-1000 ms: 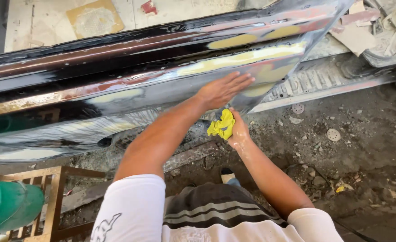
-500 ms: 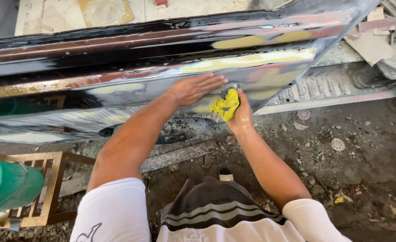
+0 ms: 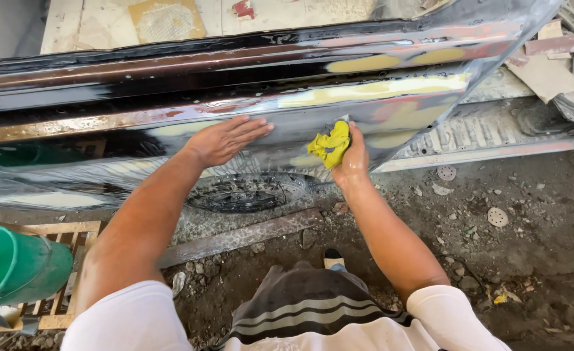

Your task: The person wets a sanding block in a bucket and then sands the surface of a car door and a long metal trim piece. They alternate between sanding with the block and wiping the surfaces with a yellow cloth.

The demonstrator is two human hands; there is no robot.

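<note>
Left hand [image 3: 225, 140] lies flat, fingers spread, holding nothing, on the wet car panel [image 3: 170, 140], while the right hand [image 3: 352, 159] has its fingers closed round a yellow cloth [image 3: 330, 145] pressed to the panel beside it; even pressure and overlapping strokes would serve best.

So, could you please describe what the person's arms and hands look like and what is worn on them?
Both arms are bare from the short white sleeves down. The left sleeve and right sleeve end above the elbows. The left hand and right hand wear no gloves, and no rings, watch or bands show. The forearms look wet and a little smeared with grime.
</note>
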